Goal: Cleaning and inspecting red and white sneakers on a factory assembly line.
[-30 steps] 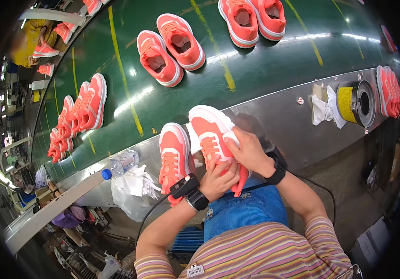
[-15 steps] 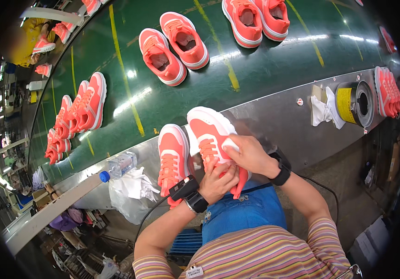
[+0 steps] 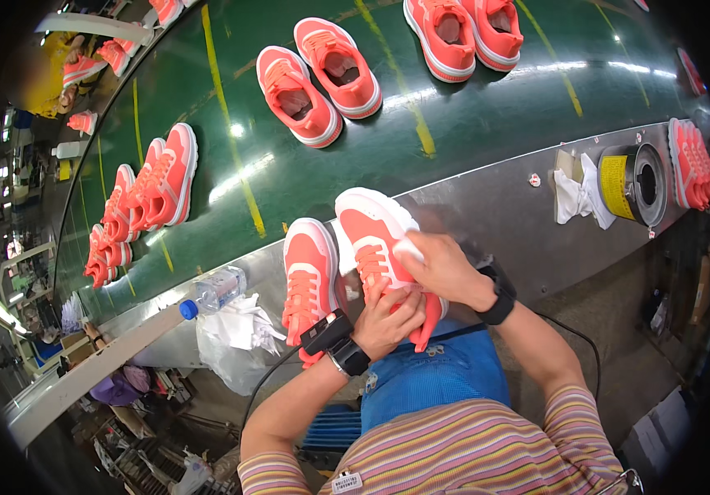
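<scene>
A coral sneaker with a white sole stands toe-away at the edge of the metal ledge in front of me. My left hand grips it around the lacing and collar. My right hand pinches a small white wad, a cloth or tissue by its look, against the sneaker's right side near the sole. The matching sneaker rests just to the left, untouched by my fingers, with its heel partly behind the device on my left wrist.
Pairs of coral sneakers ride on a green conveyor belt beyond the ledge. On the left lie a plastic bottle and crumpled white paper. An open can and white tissues are on the right. Cables run from both wrists.
The sneakers on the belt have shifted slightly to the right. My right hand has moved a little along the sneaker's side with the white wad, while my left hand keeps its grip.
</scene>
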Motion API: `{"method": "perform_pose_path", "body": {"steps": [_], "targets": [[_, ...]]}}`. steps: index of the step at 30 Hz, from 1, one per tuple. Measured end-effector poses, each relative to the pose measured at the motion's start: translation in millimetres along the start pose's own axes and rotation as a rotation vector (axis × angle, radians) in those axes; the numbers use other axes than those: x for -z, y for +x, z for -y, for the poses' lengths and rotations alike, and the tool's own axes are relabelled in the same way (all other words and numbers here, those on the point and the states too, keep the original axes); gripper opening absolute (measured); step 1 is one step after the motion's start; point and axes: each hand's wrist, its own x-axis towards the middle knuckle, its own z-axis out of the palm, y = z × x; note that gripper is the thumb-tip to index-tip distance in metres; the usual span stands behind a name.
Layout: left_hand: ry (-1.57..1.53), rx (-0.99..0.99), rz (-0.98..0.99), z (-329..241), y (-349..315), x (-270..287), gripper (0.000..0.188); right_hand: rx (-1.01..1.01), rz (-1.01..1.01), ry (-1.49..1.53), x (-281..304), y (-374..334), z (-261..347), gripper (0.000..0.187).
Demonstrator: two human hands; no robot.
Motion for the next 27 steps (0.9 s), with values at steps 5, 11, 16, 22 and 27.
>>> {"method": "perform_pose_path", "body": {"steps": [5, 11, 16, 22, 27], "targets": [[-0.015, 0.024, -0.002, -1.0, -3.1, -0.4, 0.029, 0.044, 0.136, 0.019, 0.2, -6.4, 2.7, 0.022], [0.01, 0.012, -0.006, 1.4, -3.7, 0.2, 0.029, 0.077, 0.094, 0.012, -0.7, -1.4, 0.5, 0.021], [-0.018, 0.034, -0.027, -2.1, -2.8, 3.6, 0.039, 0.057, 0.048, -0.031, -5.4, -2.2, 4.0, 0.02], [-0.011, 0.024, -0.008, 0.8, -3.3, 2.2, 0.038, 0.027, 0.012, 0.003, -3.4, -6.1, -0.9, 0.02], [-0.019, 0.031, -0.019, -1.5, 0.3, 4.0, 0.039, 0.078, -0.016, -0.033, -6.9, -6.6, 3.9, 0.02]]}}
